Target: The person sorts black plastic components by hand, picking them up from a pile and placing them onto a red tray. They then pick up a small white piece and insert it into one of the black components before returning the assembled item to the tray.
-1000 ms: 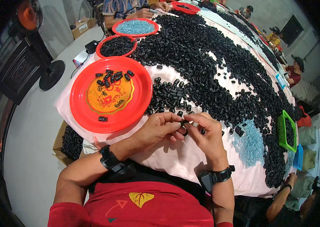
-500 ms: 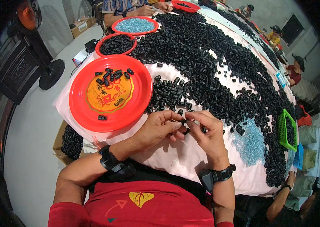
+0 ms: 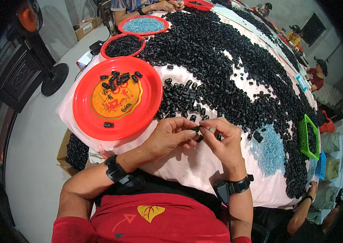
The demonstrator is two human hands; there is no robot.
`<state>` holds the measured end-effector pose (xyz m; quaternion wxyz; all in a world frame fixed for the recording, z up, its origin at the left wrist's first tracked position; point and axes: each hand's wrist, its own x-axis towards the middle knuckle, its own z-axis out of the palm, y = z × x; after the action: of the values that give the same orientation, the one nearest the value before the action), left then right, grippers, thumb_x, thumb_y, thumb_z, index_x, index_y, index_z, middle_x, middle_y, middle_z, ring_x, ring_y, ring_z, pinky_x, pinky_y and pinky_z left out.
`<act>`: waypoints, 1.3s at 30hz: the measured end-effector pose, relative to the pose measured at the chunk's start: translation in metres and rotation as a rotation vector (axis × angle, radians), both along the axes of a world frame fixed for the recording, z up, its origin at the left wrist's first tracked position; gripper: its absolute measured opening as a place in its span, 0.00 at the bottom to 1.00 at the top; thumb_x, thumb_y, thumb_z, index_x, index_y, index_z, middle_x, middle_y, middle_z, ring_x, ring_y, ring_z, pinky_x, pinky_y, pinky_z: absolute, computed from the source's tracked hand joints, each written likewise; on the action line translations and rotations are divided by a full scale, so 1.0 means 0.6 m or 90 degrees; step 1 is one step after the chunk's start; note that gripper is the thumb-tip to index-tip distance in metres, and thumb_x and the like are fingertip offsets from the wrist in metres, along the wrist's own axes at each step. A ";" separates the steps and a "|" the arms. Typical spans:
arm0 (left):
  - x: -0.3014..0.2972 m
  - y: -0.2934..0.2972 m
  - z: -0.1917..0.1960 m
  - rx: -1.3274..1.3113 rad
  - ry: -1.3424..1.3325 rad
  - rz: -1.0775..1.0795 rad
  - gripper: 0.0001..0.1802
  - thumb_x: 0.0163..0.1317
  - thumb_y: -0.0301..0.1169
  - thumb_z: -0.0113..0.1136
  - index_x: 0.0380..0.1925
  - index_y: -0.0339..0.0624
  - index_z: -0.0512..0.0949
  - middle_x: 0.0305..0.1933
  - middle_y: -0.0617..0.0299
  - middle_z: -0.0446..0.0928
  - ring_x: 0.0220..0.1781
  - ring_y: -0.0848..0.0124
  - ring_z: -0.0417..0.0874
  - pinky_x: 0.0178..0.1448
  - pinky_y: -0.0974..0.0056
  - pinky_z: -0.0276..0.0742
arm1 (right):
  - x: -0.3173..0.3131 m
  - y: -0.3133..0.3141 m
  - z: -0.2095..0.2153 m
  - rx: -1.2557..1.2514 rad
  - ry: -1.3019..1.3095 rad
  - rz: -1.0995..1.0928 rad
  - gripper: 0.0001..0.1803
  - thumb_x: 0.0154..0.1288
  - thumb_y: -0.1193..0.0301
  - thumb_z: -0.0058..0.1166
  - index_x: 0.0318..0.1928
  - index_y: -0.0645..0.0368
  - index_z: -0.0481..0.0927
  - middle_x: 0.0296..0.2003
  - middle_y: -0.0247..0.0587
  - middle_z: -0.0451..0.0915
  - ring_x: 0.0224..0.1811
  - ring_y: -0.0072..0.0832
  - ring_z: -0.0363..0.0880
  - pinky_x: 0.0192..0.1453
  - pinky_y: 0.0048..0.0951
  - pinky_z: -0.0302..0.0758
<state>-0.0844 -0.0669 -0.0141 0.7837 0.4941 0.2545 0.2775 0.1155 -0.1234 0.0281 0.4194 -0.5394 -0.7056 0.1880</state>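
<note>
My left hand [image 3: 172, 135] and my right hand [image 3: 225, 141] meet above the near edge of the cloth-covered table. Between their fingertips is a small black plastic part [image 3: 197, 129], pinched from both sides; its exact shape is mostly hidden. More black pieces show beneath the fingers, but whether they are held or lie on the cloth I cannot tell. Just beyond my hands lies a loose group of short black cylindrical parts [image 3: 181, 97]. To the left, a large red tray [image 3: 144, 117] carries several similar parts near its far side and a single one near its front.
Heaps of black parts [image 3: 220, 52] spread over the pink cloth [image 3: 187, 170]. Small clear bluish pieces [image 3: 269, 156] lie to the right, near a green basket [image 3: 303, 135]. Red bowls of black pins [image 3: 123, 45] and bluish pieces [image 3: 143, 25] stand at the far left. Other people sit around the table.
My fingertips have shifted slightly around the small black part, which is now more covered by them. The view has moved a little; the parts on the tray stay put.
</note>
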 end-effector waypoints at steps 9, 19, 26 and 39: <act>-0.001 -0.001 0.003 0.019 0.003 0.014 0.10 0.74 0.29 0.61 0.52 0.38 0.80 0.39 0.66 0.85 0.37 0.82 0.85 0.39 0.74 0.82 | 0.000 0.002 -0.003 -0.002 -0.001 0.005 0.09 0.59 0.80 0.66 0.41 0.60 0.88 0.32 0.40 0.86 0.31 0.27 0.82 0.32 0.25 0.77; 0.002 -0.006 0.017 0.148 0.107 0.049 0.06 0.73 0.27 0.61 0.46 0.37 0.81 0.33 0.68 0.83 0.31 0.83 0.83 0.32 0.75 0.80 | 0.005 0.005 -0.008 0.064 -0.035 0.049 0.07 0.57 0.82 0.67 0.37 0.61 0.86 0.30 0.39 0.84 0.28 0.29 0.78 0.31 0.28 0.75; 0.006 -0.014 0.024 0.214 0.190 0.078 0.06 0.72 0.25 0.61 0.44 0.36 0.81 0.31 0.68 0.82 0.30 0.83 0.82 0.32 0.73 0.80 | 0.006 0.004 -0.010 -0.018 0.000 0.051 0.05 0.59 0.80 0.66 0.37 0.63 0.85 0.29 0.42 0.83 0.27 0.30 0.81 0.31 0.30 0.77; 0.016 0.001 0.010 -0.018 -0.007 0.067 0.11 0.75 0.29 0.59 0.49 0.31 0.81 0.41 0.60 0.85 0.38 0.76 0.87 0.42 0.71 0.86 | -0.001 0.006 -0.010 0.081 -0.054 0.023 0.11 0.58 0.82 0.66 0.43 0.63 0.85 0.34 0.44 0.84 0.35 0.37 0.83 0.38 0.33 0.79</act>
<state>-0.0748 -0.0665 -0.0082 0.7766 0.4671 0.2793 0.3172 0.1152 -0.1197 0.0220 0.4188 -0.5065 -0.7429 0.1271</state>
